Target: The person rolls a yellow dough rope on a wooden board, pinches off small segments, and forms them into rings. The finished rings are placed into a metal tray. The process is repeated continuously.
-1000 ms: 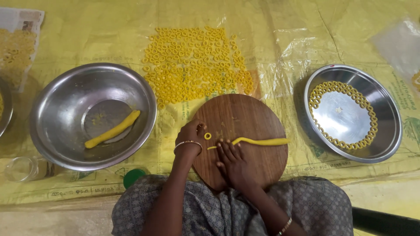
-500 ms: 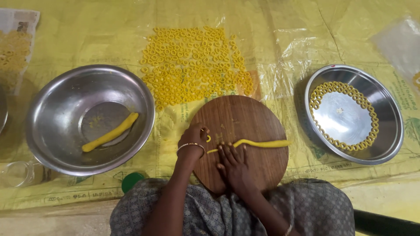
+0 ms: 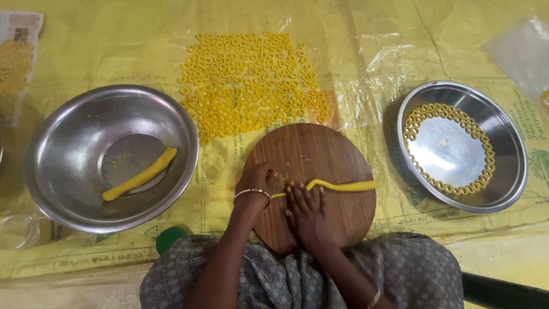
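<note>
A round wooden board lies in front of me on a yellow plastic sheet. A thin yellow dough rope stretches across it to the right. My right hand lies flat on the board, fingers spread, fingertips on the rope's left part. My left hand is curled at the board's left edge, fingertips closed over the spot where a small dough ring lay; the ring itself is hidden. Several yellow dough rings are spread on the sheet beyond the board.
A steel bowl at the left holds a thick yellow dough stick. A steel plate at the right has dough rings lining its inner rim. A green lid and a glass jar sit near my left knee.
My left hand's fingers have closed over the small dough ring that lay bare on the board. The right hand and the rope have barely shifted.
</note>
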